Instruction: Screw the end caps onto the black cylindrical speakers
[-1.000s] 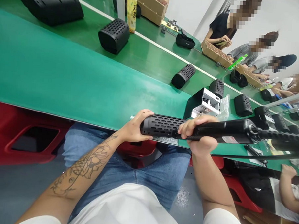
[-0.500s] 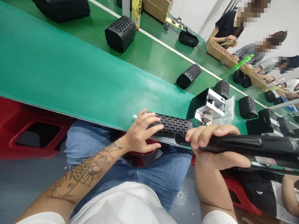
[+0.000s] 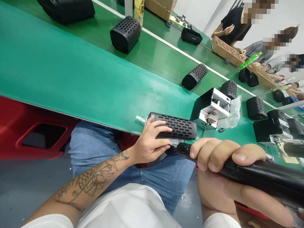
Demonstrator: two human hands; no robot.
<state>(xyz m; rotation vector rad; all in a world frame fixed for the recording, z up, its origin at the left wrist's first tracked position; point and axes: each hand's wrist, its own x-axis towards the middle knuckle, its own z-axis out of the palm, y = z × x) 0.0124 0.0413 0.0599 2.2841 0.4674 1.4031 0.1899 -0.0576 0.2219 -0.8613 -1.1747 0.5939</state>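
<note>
Nearest are the wearer's white top (image 3: 127,213) and blue jeans (image 3: 97,148), with a red stool (image 3: 5,131) off to the left. The right hand (image 3: 223,160) is closed around a black power screwdriver (image 3: 272,178), its fingers wrapped over the barrel and its slim bit pointing left. The left hand (image 3: 150,141) is partly open, with some spread fingers resting on the left part of a perforated black casing (image 3: 180,127); its thumb and index finger come close together right by the bit's tip, and whether they pinch anything there cannot be told. The casing lies on its side at the near edge of the green worktop (image 3: 88,71), lengthwise along it, with shiny clear plastic (image 3: 140,119) showing at its left end. Just beyond its right end stands a black and silver box-shaped device (image 3: 210,108), and a crumpled clear bag (image 3: 234,114) lies beside that. Farther back, on a darker green strip, sit more perforated casings (image 3: 125,34), spaced apart, then a white line (image 3: 170,46) and a yellow bottle (image 3: 139,9). Past the line, cardboard boxes (image 3: 227,51) and a bright green object (image 3: 251,60) stand before several co-workers (image 3: 235,25).
</note>
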